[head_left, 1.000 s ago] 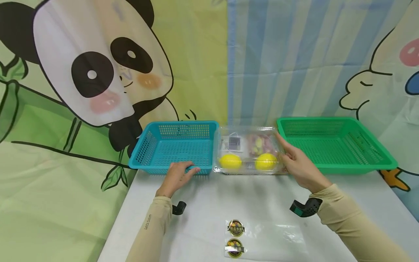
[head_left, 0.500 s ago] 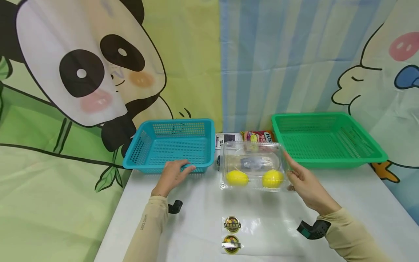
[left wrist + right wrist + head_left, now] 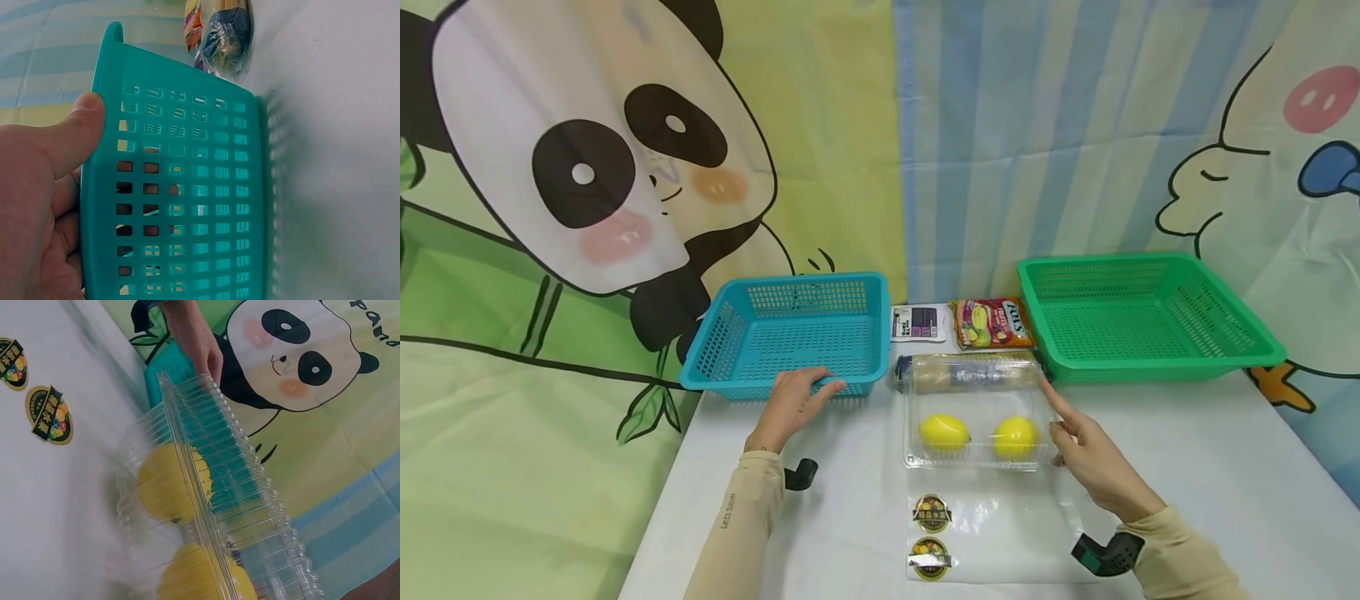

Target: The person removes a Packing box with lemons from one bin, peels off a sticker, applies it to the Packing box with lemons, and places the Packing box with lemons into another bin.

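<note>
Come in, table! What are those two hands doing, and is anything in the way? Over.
Left hand grips blue basket. Right hand holds clear container, two lemons inside. Sticker sheet on its near side, possibly in the way.

Clear box — two lemons inside.

The right grip pinches the right end of a clear plastic box, which contains two lemons side by side, left of that grip. The left grip holds the near rim of a blue basket, most of it beyond that grip. Beyond the right grip stands a green basket; beyond and left of the same grip lie a red snack packet and a white packet. Nearer than the right grip, to its left, a transparent sheet bearing two round stickers lies on the white surface.
</note>
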Available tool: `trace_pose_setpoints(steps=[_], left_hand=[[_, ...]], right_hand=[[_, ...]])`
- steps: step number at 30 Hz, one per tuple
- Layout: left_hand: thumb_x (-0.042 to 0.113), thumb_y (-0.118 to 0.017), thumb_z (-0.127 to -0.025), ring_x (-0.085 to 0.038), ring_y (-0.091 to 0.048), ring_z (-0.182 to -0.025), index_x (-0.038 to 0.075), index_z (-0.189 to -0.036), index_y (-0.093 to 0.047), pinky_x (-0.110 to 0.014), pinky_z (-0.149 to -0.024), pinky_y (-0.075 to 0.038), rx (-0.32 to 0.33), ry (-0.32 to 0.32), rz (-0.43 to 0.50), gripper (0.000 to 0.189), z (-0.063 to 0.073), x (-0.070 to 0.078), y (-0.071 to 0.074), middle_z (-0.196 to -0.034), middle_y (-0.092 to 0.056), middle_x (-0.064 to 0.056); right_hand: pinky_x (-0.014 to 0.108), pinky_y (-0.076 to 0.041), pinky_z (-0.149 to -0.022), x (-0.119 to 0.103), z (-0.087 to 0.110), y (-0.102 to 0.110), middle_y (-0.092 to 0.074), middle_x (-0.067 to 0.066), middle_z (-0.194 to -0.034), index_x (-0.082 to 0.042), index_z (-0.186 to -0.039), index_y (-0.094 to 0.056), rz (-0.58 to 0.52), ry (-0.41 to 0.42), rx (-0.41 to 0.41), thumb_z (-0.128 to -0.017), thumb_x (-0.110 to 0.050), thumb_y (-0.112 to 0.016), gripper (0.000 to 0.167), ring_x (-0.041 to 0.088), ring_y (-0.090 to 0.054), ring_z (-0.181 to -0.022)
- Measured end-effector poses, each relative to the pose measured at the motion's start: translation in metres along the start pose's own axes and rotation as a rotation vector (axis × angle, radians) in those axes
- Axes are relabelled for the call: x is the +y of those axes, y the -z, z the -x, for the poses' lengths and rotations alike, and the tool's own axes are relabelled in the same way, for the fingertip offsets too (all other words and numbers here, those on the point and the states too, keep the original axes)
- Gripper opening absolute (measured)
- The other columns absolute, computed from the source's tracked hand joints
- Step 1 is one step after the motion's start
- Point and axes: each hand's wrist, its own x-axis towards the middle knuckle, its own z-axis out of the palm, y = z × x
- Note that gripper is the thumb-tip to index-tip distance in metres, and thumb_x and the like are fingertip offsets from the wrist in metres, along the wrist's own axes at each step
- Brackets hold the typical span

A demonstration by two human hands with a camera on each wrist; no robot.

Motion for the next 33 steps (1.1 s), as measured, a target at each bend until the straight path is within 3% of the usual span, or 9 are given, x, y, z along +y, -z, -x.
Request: trace_pose_setpoints(steps=[8, 19, 28, 31, 33], left_hand=[[0.05, -0.059, -0.1, -0.034, -0.063, -0.122, 0.009, -0.126, -0.07, -0.053, -0.111, -0.034, 0.008, -0.004, 0.002, 0.05, 0.0, 0.001, 0.0, -0.127, -0.071, -0.011], [0.048, -0.059, -0.1, -0.034, -0.064, -0.119, 0.008, -0.123, -0.071, -0.053, -0.107, -0.036, 0.03, -0.041, 0.006, 0.048, -0.001, 0.0, -0.001, -0.123, -0.072, -0.013], [0.042, -0.063, -0.099, -0.032, -0.065, -0.116, 0.011, -0.119, -0.073, -0.051, -0.105, -0.036, 0.102, -0.096, -0.014, 0.039, 0.001, -0.006, -0.009, -0.119, -0.074, -0.008], [0.038, -0.065, -0.099, -0.032, -0.062, -0.123, 0.012, -0.125, -0.071, -0.052, -0.108, -0.033, 0.14, -0.128, -0.01, 0.038, 0.001, -0.007, -0.011, -0.125, -0.072, -0.009], [0.034, -0.067, -0.098, -0.032, -0.058, -0.129, 0.013, -0.127, -0.07, -0.054, -0.111, -0.032, 0.187, -0.166, -0.002, 0.036, 0.003, -0.006, -0.013, -0.13, -0.069, -0.009]], right_hand=[[0.03, -0.052, -0.065, 0.01, -0.002, -0.005, 0.003, 0.023, -0.168, -0.02, -0.164, -0.011, -0.037, 0.024, 0.022, -0.104, 0.003, -0.036, 0.068, 0.044, -0.029, -0.127], [0.032, -0.056, -0.072, 0.016, -0.007, -0.003, 0.0, 0.021, -0.169, -0.027, -0.164, -0.012, 0.011, 0.019, 0.03, -0.106, 0.0, -0.034, 0.067, 0.047, -0.023, -0.142], [0.052, -0.054, -0.094, 0.017, -0.003, 0.005, 0.0, 0.016, -0.17, -0.035, -0.163, -0.009, 0.027, -0.057, -0.027, -0.111, -0.017, -0.038, 0.062, 0.053, -0.021, -0.148], [0.066, -0.042, -0.105, 0.015, 0.002, 0.008, -0.01, 0.019, -0.17, -0.036, -0.163, -0.012, 0.109, -0.074, 0.004, -0.11, -0.029, -0.042, 0.061, 0.051, -0.025, -0.147], [0.069, -0.039, -0.105, 0.011, 0.006, 0.01, -0.018, 0.022, -0.167, -0.034, -0.163, -0.016, 0.173, -0.059, 0.06, -0.109, -0.035, -0.044, 0.061, 0.051, -0.029, -0.146]])
